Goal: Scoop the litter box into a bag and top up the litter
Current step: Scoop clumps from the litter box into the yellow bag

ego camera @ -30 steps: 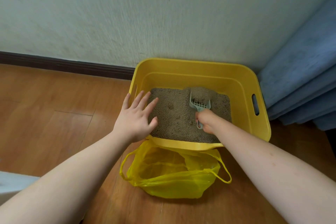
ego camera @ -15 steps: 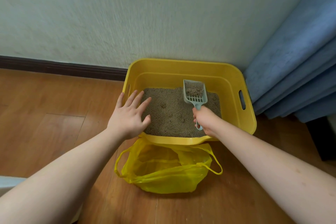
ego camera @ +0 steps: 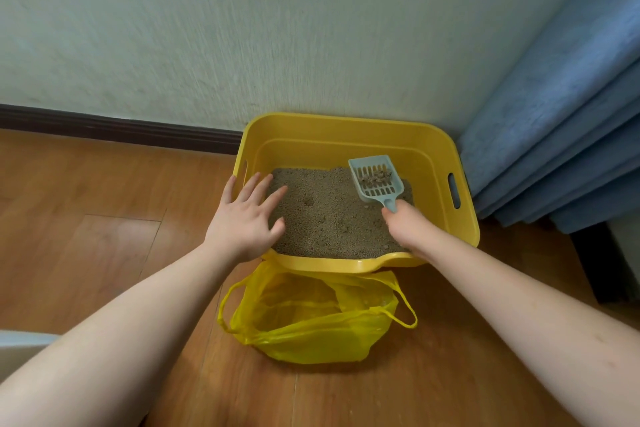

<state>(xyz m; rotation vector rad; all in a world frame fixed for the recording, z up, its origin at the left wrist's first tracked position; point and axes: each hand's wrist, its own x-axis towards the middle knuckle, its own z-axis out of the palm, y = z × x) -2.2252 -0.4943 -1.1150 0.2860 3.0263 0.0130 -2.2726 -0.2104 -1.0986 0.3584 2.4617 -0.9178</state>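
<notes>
Right hand grips scoop holding clumps; left hand spread over litter box.

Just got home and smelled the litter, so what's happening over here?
A person is cleaning the yellow litter box by the wall. The right hand grips a pale blue slotted scoop, raised above the litter with a few clumps caught in it. The left hand lies flat with spread fingers at the box's left edge. A yellow plastic bag sits open on the floor in front of the box.
</notes>
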